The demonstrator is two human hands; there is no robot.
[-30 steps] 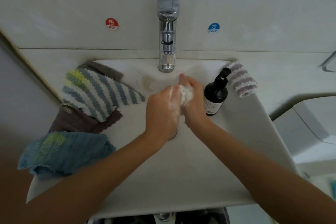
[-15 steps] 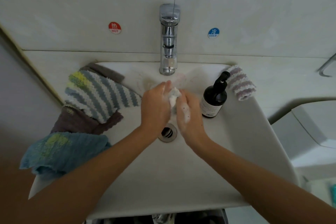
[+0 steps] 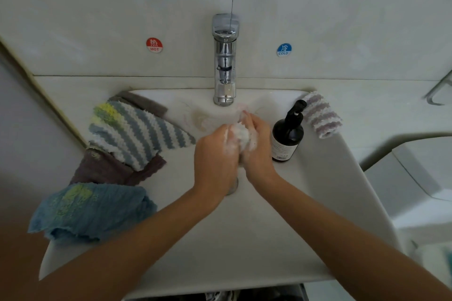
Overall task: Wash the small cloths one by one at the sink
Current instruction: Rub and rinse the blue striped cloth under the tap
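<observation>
Small cloths, five counted: one white, soapy cloth (image 3: 241, 133) bunched between both hands above the basin of the sink (image 3: 244, 239), directly in front of the faucet (image 3: 225, 61); four others draped on the sink rim. Left of the faucet, on the rim: grey-and-white striped cloth (image 3: 137, 132) with a yellow-green corner, lying over a brown cloth (image 3: 110, 168); nearer the viewer, a blue cloth (image 3: 90, 210) with a yellow-green patch, hanging partly over the outer edge. Right of the faucet, at the back corner of the rim: a rolled pink-and-white striped cloth (image 3: 321, 115). Containers, two: the sink, holding only the hands and the lathered cloth, drain mostly hidden beneath the wrists; one dark pump bottle (image 3: 287, 137), upright just right of the hands and touching neither, contents not discernible through the dark wall. Hands, two: left hand (image 3: 215, 154) curled around the near-left side of the white cloth, knuckles up, foam on the fingers; right hand (image 3: 256, 146) curled against the cloth's right side, fingers pointing toward the faucet, foam across the back; both pressed together on the cloth, so only its top shows. Behind the faucet on the wall: one red HOT sticker (image 3: 154, 45) to its left, one blue COLD sticker (image 3: 284, 49) to its right. Water flow from the spout not discernible.
</observation>
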